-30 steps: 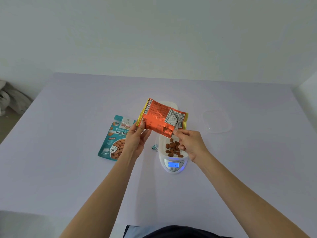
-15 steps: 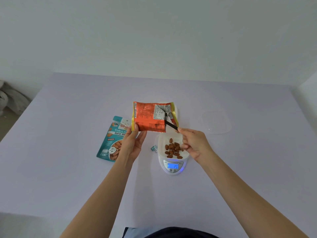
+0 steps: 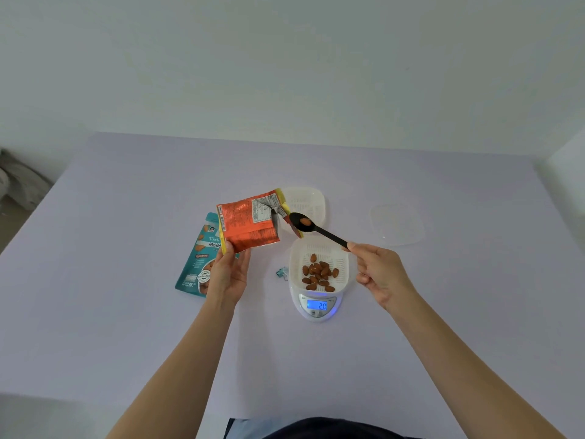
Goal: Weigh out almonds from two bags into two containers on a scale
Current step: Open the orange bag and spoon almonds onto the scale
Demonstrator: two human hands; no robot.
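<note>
**Almond weighing: looks about halfway through tub one**

Standing here watching, I'd say it's early days. The white slotted container (image 3: 317,247) sits on the small white digital kitchen scale (image 3: 316,313), which reads 20, and a small pile of brown almonds (image 3: 318,274) lies in it. The second white slotted container (image 3: 311,198) sits just behind and looks empty from what shows. The teal almond pouch (image 3: 198,264) lies flat on the lilac table (image 3: 126,312), so that half is probably all left to do.

The left hand (image 3: 226,275) has its fingers curled round the lower corner of the orange foil bag (image 3: 247,224) and holds it up, torn mouth facing right. The right hand (image 3: 378,272) pinches the end of a black plastic spoon (image 3: 319,229). One almond sits in its bowl, near the bag's mouth and above the far edge of the container on the scale.
</note>
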